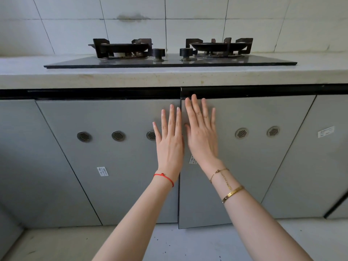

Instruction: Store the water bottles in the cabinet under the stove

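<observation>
**Both palms flat on the cabinet doors under the stove**

Two grey cabinet doors below the gas stove point(170, 57), each with round perforated vents and a small white label. Left door point(105, 151) shut flush; right door point(250, 159) standing slightly proud along the centre seam, its lower corner hanging below the left door's bottom edge. No water bottles anywhere in view; whether any sit behind the doors cannot be told.

Left hand point(169, 140) pressed against the left door's inner edge, partly covering the third vent point(150, 135). Right hand point(202, 132) laid on the right door just across the seam, fingertips near the black trim under the table point(56, 76). Hands side by side, nearly touching. Neither grip closed on anything: fingers straight and slightly spread, pointing up.

Both forearms reaching up from the bottom of the view, converging toward the seam. Red string bracelet point(163, 178) on the left wrist; gold chain point(219, 174) and gold bangle point(232, 194) on the right. Black two-burner stove set in the pale table, white tiled wall point(188, 17) behind, speckled floor point(169, 242) below.
</observation>
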